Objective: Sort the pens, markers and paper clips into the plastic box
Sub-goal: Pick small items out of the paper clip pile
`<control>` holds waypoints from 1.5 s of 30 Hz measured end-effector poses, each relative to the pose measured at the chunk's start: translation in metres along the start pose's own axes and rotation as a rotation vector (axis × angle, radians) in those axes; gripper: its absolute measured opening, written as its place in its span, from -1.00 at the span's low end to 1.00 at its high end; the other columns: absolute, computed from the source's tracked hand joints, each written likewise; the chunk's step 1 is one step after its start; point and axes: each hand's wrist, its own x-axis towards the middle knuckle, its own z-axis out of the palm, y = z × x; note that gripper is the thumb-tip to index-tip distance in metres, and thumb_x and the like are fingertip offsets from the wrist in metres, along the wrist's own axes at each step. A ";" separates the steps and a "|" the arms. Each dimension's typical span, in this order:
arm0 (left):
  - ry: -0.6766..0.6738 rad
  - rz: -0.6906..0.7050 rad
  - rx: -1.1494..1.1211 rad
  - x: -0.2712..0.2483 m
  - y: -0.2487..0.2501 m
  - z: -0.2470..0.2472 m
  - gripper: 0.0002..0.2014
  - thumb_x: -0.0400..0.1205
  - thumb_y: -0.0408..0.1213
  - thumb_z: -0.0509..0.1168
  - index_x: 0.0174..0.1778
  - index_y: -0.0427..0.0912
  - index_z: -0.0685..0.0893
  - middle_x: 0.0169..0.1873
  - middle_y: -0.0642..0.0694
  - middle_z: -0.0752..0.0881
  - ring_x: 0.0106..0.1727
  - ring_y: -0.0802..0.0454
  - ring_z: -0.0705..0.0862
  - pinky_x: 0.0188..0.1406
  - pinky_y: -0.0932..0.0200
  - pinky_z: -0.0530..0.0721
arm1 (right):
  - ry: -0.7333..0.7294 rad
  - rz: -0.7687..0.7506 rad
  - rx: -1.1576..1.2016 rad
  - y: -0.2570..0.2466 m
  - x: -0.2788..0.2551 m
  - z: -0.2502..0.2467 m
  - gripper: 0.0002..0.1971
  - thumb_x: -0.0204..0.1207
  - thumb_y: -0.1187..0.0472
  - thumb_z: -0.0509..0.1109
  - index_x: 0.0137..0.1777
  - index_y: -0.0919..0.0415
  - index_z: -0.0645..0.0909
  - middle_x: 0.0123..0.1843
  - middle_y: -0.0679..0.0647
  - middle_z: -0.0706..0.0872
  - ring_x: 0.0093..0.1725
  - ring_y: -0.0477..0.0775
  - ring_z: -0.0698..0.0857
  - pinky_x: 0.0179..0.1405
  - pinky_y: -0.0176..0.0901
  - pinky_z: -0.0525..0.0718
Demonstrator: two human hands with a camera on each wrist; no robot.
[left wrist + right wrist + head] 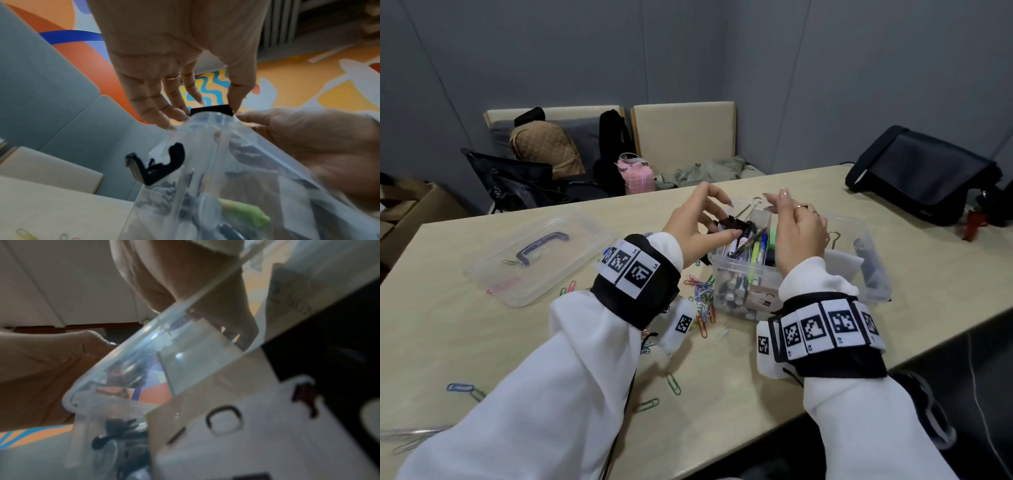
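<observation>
A clear plastic box (801, 270) stands on the table; several pens and markers (753, 248) lie in its left compartment. Just above that compartment, my left hand (732, 219) pinches a black binder clip (736, 224) between thumb and fingers. My right hand (777, 202) is beside it with curled fingers at the clip's wire handles (755, 202). In the left wrist view the clip (213, 110) sits between my fingers (164, 116) and thumb, above the box rim (207, 116). Coloured paper clips (702, 298) lie loose beside the box. The right wrist view is blurred and shows only the box rim (185, 321).
The box's clear lid (537, 260) with a dark handle lies at the left. More paper clips (673, 383) are scattered toward the near edge. A black bag (921, 174) sits at the far right. Chairs with bags (544, 144) stand behind the table.
</observation>
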 end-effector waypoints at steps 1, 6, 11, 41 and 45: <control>-0.017 0.023 0.020 -0.001 0.002 0.002 -0.59 0.43 -0.28 0.53 0.06 -0.06 0.46 -0.11 -0.08 0.66 -0.23 0.07 0.56 -0.39 0.28 0.53 | 0.001 0.011 0.086 0.000 0.000 -0.002 -0.66 0.67 -0.11 0.17 0.12 -0.04 0.76 0.07 0.00 0.78 0.26 0.09 0.55 0.25 -0.19 0.40; -0.109 0.112 0.174 -0.002 0.012 0.008 -0.57 0.40 -0.24 0.55 0.06 -0.13 0.48 -0.10 -0.07 0.70 -0.11 -0.01 0.62 -0.16 0.25 0.54 | 0.004 0.004 0.256 0.001 0.001 -0.023 -0.99 0.44 0.14 0.55 -0.16 0.02 0.80 -0.30 -0.10 0.79 -0.30 -0.20 0.70 -0.14 -0.23 0.69; -0.198 0.046 0.360 0.008 0.015 0.015 -0.54 0.43 0.03 0.49 0.11 -0.08 0.50 -0.10 -0.04 0.69 -0.03 0.04 0.63 -0.08 0.27 0.57 | -0.142 0.050 0.207 -0.006 0.017 -0.067 -0.92 0.39 0.28 0.58 -0.12 0.20 0.81 -0.23 0.16 0.82 -0.34 -0.12 0.73 -0.33 -0.38 0.66; -0.340 -0.107 0.990 0.009 0.014 0.049 -0.58 0.71 0.07 -0.06 0.37 -0.01 0.49 0.20 -0.22 0.55 0.22 -0.14 0.54 0.19 -0.03 0.42 | -0.559 -0.155 -0.939 0.028 0.100 -0.112 -0.92 0.37 0.05 0.60 -0.17 -0.16 0.81 -0.23 -0.23 0.79 -0.11 -0.15 0.68 -0.30 -0.28 0.54; -0.342 -0.107 0.988 0.009 0.014 0.049 -0.58 0.71 0.06 -0.06 0.37 0.00 0.48 0.18 -0.21 0.55 0.23 -0.13 0.53 0.20 -0.04 0.42 | -0.531 -0.214 -1.139 0.027 0.102 -0.099 -0.93 0.32 0.03 0.61 -0.21 -0.11 0.80 -0.24 -0.21 0.75 -0.14 -0.09 0.65 -0.43 -0.30 0.42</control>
